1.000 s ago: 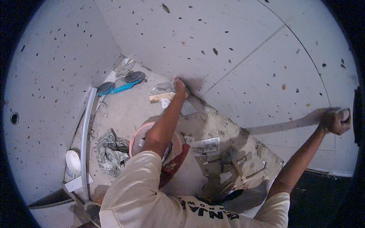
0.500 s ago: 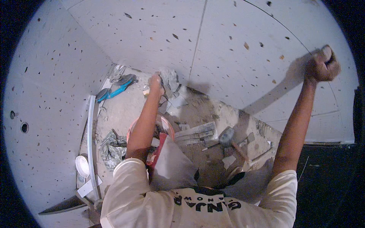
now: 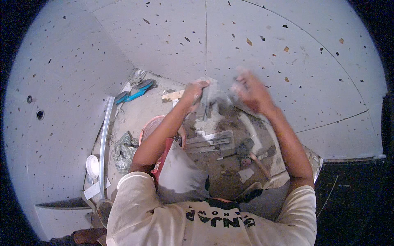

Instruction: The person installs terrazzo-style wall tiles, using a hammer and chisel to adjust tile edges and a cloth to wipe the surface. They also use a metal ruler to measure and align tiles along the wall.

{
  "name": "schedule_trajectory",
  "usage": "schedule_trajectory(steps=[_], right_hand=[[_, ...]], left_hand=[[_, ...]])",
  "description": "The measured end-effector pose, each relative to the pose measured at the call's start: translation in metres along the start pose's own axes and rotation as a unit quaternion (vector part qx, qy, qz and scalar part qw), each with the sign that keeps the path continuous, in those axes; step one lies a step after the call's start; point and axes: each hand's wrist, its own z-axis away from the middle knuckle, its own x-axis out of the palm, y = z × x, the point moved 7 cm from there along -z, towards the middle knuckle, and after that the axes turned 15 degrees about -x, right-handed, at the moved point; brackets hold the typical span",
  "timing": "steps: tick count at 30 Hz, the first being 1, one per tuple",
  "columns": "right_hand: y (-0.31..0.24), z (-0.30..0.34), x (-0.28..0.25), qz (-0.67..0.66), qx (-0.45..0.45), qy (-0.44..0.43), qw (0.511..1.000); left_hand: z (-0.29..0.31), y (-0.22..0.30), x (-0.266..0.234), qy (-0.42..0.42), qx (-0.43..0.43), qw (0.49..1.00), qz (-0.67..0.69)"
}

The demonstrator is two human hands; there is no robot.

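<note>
My left hand [image 3: 196, 94] is closed on the edge of a crumpled grey-white piece of thin material [image 3: 211, 100], cloth or plastic; I cannot tell which. It hangs over the floor close to the speckled wall panel [image 3: 254, 45]. To its right my right hand [image 3: 251, 92] is in front of the same panel, smeared by motion, so its fingers do not show clearly. Below my left forearm stands a bucket [image 3: 183, 137] with an orange-red rim, partly hidden by the arm.
A blue-handled suction lifter [image 3: 133, 94] lies in the far left corner, near a wood piece [image 3: 172, 96]. A metal profile [image 3: 106, 143] runs along the left wall. Flat grey strips [image 3: 211, 141], a wooden-handled mallet [image 3: 259, 164], a crumpled bag [image 3: 125, 152] and a white round container [image 3: 92, 166] lie about.
My right hand, earlier a fist against the panel at far right, has come down and left toward the crumpled material. My left hand has moved right with that material.
</note>
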Motion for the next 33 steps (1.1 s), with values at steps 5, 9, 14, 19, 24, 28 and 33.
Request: schedule_trajectory(steps=[5, 9, 14, 19, 24, 28, 33], right_hand=[[-0.032, 0.034, 0.066, -0.211, 0.028, -0.077, 0.974], [-0.014, 0.045, 0.076, -0.255, 0.015, -0.098, 0.962], [0.027, 0.050, 0.070, -0.137, 0.004, -0.145, 0.980], [0.025, 0.049, 0.054, -0.081, -0.017, -0.209, 0.974], [0.033, 0.060, 0.062, -0.111, 0.009, -0.263, 0.958], [0.067, 0.085, 0.094, -0.042, 0.019, -0.343, 0.938], [0.044, 0.095, 0.104, -0.051, -0.003, -0.423, 0.905]], left_hand=[[0.011, -0.026, 0.039, -0.050, -0.051, 0.996, -0.049], [0.029, -0.037, 0.042, -0.029, -0.063, 0.986, -0.153], [0.073, -0.030, 0.022, 0.017, 0.009, 0.964, -0.264], [0.147, -0.024, -0.058, 0.286, 0.060, 0.822, -0.488], [0.208, -0.071, -0.178, 0.450, 0.082, 0.786, -0.416], [0.236, -0.128, -0.256, 0.573, 0.037, 0.717, -0.395], [0.245, -0.159, -0.261, 0.513, -0.065, 0.762, -0.390]])
